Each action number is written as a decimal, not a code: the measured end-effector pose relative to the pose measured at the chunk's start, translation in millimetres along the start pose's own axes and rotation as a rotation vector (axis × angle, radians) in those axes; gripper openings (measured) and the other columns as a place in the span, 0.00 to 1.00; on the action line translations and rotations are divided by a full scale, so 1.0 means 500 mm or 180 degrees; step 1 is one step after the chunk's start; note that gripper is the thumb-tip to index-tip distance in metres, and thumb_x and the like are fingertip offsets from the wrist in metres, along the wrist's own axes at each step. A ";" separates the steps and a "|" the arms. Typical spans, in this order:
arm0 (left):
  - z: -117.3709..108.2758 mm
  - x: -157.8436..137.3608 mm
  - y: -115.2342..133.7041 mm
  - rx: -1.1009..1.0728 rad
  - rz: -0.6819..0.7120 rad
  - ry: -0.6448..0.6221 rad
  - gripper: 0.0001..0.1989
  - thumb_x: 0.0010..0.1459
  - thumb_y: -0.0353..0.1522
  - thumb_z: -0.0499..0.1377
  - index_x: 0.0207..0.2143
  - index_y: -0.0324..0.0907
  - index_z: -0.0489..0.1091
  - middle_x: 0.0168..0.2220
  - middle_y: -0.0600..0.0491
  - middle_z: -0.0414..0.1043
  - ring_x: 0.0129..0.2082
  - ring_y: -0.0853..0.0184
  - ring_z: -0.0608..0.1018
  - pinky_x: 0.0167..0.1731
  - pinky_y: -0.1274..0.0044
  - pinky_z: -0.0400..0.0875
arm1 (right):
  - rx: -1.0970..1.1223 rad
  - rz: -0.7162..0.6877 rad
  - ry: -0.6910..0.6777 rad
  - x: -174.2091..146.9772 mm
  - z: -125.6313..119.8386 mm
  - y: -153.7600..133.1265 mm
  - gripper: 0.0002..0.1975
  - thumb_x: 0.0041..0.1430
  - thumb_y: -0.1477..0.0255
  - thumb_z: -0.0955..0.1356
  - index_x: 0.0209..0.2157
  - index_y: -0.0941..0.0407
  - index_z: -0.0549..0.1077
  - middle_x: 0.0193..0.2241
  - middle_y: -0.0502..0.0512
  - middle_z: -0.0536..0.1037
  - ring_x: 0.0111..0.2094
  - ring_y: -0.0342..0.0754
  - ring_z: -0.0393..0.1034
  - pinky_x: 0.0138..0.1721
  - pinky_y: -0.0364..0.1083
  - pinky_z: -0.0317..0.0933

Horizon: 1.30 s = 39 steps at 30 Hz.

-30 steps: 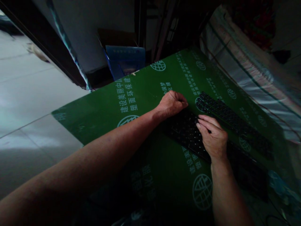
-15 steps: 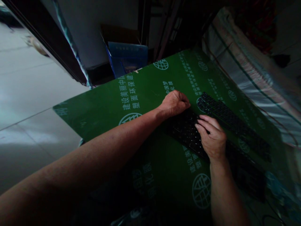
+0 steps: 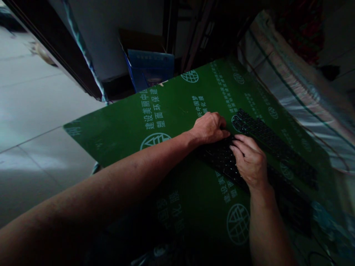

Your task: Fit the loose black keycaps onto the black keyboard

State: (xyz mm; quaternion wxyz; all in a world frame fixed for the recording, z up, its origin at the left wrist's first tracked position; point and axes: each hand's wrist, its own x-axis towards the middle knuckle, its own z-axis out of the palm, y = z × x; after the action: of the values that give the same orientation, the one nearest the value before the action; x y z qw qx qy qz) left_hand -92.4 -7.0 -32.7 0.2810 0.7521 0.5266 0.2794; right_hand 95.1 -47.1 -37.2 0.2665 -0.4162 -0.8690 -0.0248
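Observation:
A black keyboard [image 3: 220,159] lies slantwise on a green printed board [image 3: 177,103]. At its far edge, my left hand [image 3: 208,127] is closed, its curled fingertips low over the keys. Just right of it, my right hand [image 3: 252,164] rests over the middle of the keyboard, with bent fingers and thumb drawn together at the keys. Whatever small thing either hand pinches is hidden or too dark to make out. A second black, keyed panel [image 3: 277,144] lies alongside, beyond my right hand.
A blue box [image 3: 151,66] with a raised flap stands behind the board's far edge. A pale sack-like bundle [image 3: 294,81] borders the right side. Crumpled bluish plastic [image 3: 327,225] and dark cables sit at lower right. Tiled floor [image 3: 30,155] shows at left.
My left hand has moved slightly right and nearer to me, bringing its fingertips close to my right hand's. My right hand stays almost where it was on the keyboard.

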 end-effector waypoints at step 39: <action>0.023 0.007 0.009 0.0690 0.0136 -0.0142 0.23 0.49 0.48 0.58 0.42 0.42 0.72 0.51 0.48 0.67 0.49 0.54 0.67 0.47 0.65 0.64 | 0.0464 0.0910 0.1199 -0.012 0.008 0.008 0.09 0.59 0.73 0.64 0.33 0.57 0.76 0.34 0.60 0.78 0.37 0.49 0.73 0.43 0.50 0.69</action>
State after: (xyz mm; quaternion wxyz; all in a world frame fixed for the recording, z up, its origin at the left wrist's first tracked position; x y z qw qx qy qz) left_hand -80.3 -6.5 -37.0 0.2036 0.7951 0.5313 0.2100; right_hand 99.4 -47.5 -44.5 0.4539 -0.5026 -0.7357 -0.0012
